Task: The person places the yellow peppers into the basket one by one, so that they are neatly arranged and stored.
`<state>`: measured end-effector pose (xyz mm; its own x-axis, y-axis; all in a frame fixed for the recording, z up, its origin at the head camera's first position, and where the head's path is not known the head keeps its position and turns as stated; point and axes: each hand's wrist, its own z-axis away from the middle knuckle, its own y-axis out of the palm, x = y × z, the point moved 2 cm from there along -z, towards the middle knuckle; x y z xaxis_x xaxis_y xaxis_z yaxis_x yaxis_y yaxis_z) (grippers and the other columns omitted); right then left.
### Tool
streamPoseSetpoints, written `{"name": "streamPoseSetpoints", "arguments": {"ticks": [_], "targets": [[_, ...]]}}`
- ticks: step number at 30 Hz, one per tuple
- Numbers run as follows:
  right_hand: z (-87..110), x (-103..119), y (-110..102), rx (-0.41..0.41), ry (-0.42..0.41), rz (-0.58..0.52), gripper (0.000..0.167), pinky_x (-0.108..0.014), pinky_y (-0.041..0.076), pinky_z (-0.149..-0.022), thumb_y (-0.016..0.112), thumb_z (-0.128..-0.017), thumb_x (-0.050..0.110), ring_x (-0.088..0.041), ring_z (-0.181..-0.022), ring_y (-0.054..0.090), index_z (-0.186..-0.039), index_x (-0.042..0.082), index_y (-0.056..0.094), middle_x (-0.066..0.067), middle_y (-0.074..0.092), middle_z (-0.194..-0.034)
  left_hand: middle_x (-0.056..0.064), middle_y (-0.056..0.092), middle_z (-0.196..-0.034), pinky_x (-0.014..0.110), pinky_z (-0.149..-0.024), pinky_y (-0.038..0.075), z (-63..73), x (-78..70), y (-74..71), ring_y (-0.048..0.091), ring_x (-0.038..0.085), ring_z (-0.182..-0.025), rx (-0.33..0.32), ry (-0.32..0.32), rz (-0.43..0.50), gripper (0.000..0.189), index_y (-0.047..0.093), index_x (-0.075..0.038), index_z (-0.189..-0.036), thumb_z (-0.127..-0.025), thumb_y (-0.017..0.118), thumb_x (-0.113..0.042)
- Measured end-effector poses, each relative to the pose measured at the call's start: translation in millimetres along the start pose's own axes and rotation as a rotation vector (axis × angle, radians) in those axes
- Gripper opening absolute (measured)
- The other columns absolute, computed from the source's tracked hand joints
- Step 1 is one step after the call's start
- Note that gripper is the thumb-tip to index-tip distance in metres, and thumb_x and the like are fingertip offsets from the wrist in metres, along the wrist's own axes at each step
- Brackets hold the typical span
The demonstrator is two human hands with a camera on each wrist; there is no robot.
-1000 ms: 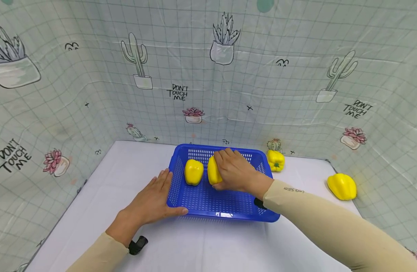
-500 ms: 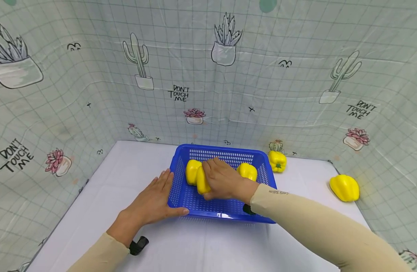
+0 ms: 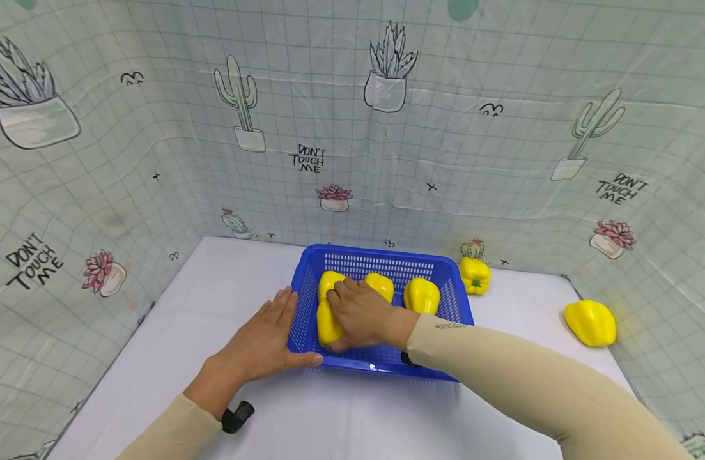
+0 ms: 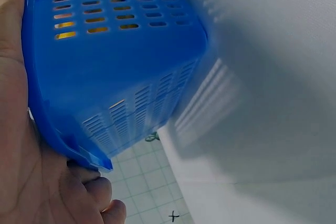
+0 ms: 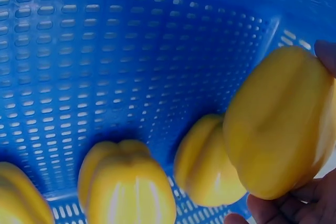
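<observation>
My right hand grips a yellow bell pepper inside the blue plastic basket, at its front left corner. Just behind the held pepper lies a second yellow pepper, partly covered by my fingers. Along the back of the basket sits another pepper, half hidden by the hand, and one more pepper is on the right side. My left hand rests with straight fingers along the basket's left rim, thumb over the front corner. In the left wrist view its palm lies against the rim.
A yellow pepper with its green stem end showing stands just right of the basket, near the back. Farther right, another pepper lies by the edge of the white table. Patterned cloth hangs around the back and sides.
My right hand has carried its pepper left and toward me, to the front left corner. The middle and right peppers have come into view from behind the hand. The left hand stays at the rim.
</observation>
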<state>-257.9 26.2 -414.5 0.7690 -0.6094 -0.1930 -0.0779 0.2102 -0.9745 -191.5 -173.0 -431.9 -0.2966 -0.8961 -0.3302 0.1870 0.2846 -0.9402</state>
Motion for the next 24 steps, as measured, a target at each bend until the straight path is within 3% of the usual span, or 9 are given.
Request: {"name": "streamPoseSetpoints", "arguments": {"ticks": [7, 13, 24], "targets": [[-8.6, 10.6, 11.1, 0.014, -0.066, 0.042, 0.089, -0.032, 0.054, -0.105, 0.064, -0.089, 0.077, -0.02, -0.108, 0.055, -0.14, 0.004, 0.055, -0.005, 0.062, -0.117, 0.027, 0.017, -0.173, 0.056, -0.132, 0.02, 2.0, 0.6, 1.2, 0.018, 0.039, -0.163, -0.005, 0.012, -0.003, 0.131, 0.018, 0.008, -0.165, -0.084, 0.059, -0.088], [-12.6, 14.6, 16.4, 0.021, -0.073, 0.074, 0.083, -0.028, 0.052, -0.106, 0.062, -0.092, 0.075, -0.018, -0.106, 0.055, -0.138, 0.006, 0.056, -0.004, 0.062, -0.116, 0.027, 0.017, -0.173, 0.056, -0.132, 0.02, 0.8, 0.0, 2.1, 0.018, 0.039, -0.163, -0.004, 0.013, 0.004, 0.13, 0.019, 0.008, -0.164, -0.085, 0.059, -0.087], [-14.6, 9.9, 17.4, 0.096, -0.043, -0.015, 0.101, -0.035, 0.046, -0.119, 0.049, -0.094, 0.082, -0.022, -0.125, 0.056, -0.158, 0.004, 0.042, -0.008, 0.06, -0.138, 0.026, 0.016, -0.174, 0.055, -0.132, 0.02, 0.0, -0.1, 0.5, 0.018, 0.039, -0.163, -0.006, 0.007, 0.001, 0.132, 0.019, 0.007, -0.165, -0.083, 0.055, -0.09]]}}
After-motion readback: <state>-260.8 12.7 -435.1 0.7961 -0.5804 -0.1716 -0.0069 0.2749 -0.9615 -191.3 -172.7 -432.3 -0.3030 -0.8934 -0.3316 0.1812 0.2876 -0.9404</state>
